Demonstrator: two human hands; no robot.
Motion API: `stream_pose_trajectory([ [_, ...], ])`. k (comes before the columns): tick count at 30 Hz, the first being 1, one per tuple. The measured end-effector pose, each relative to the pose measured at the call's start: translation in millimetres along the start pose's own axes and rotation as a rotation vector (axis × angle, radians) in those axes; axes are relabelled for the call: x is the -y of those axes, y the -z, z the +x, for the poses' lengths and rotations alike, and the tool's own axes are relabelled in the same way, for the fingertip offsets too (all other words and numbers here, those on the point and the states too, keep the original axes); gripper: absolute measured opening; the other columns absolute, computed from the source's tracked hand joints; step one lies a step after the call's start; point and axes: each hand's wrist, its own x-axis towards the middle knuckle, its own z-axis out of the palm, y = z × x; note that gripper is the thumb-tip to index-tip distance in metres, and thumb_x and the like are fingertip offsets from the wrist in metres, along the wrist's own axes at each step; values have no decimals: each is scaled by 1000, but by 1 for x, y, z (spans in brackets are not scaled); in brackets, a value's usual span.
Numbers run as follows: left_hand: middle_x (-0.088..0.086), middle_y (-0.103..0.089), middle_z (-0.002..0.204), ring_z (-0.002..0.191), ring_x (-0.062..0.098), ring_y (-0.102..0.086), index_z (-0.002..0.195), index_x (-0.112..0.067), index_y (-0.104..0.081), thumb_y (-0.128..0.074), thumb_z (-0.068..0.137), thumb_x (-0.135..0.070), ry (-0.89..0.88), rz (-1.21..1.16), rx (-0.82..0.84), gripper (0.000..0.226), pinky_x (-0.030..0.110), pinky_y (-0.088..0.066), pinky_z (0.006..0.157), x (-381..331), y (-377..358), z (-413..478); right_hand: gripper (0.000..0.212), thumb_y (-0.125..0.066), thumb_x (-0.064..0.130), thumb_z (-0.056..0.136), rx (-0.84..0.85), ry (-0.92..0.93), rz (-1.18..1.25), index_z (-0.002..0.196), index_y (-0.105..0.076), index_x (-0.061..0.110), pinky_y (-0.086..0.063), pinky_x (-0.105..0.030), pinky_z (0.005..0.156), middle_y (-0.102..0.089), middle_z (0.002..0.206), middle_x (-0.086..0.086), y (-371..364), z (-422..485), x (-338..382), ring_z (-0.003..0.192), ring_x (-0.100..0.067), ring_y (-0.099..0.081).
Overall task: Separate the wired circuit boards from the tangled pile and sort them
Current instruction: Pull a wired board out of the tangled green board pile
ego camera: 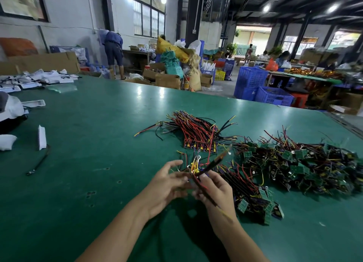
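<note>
Green workshop surface (88, 144), tangled pile of green boards and wires (304, 163) on the right; left hand (167, 185) fingers loosely spread against 1 small wired circuit board (196, 170), right hand (214, 189) gripping its wires, so I'd pull slowly and straighten the leads

No text, number or brand can be read anywhere. The framed sheet (19, 1) on the wall is a blur. The blue bag (229, 66) on the floor carries pale print too small to make out. The circuit board (197, 171) in the right hand (214, 187) and the tangled pile (298, 163) on the desk (98, 144) show no legible marking.
</note>
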Motion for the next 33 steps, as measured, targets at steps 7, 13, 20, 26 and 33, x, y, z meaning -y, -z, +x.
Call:
stream_pose_trajectory([
  [7, 7, -70, 78, 56, 12, -64, 96, -7, -65, -59, 90, -9, 63, -33, -49, 8, 22, -49, 46, 0, 6, 3, 7, -61, 1, 91, 20, 84, -233, 95, -65, 5, -40, -21, 44, -56, 59, -13, 2, -4, -1, 43, -15, -44],
  [13, 0, -68, 69, 55, 10, -63, 86, -11, -62, -80, 58, -27, 28, 25, -21, 37, 22, -52, 50, 2, 9, 1, 9, -59, 4, 93, 61, 91, -282, 98, -62, -2, -32, -21, 44, -47, 50, -4, 4, -1, -4, 42, -13, -37],
  [20, 11, -66, 77, 64, 16, -66, 86, -2, -63, -70, 74, -16, 59, -93, -7, 19, 26, -58, 62, 3, 5, 0, 21, -65, 19, 91, 136, 67, -321, 101, -61, 2, -44, -24, 53, -54, 59, 0, 9, 2, -8, 52, -11, -49],
  [26, 5, -64, 74, 65, 11, -62, 85, -5, -67, -68, 86, -15, 41, 102, -83, 10, 24, -54, 59, 7, 1, 2, 17, -77, 17, 82, 71, 38, -443, 90, -68, 6, -53, -28, 57, -61, 66, -2, 13, 4, -7, 53, -11, -59],
  [33, 1, -65, 67, 60, 8, -59, 79, -7, -71, -64, 88, -9, 20, 192, -55, 12, 20, -50, 59, 7, 9, 2, 10, -78, 15, 81, 73, 37, -465, 89, -73, 14, -57, -28, 59, -68, 70, 0, 8, 2, -7, 63, -9, -65],
])
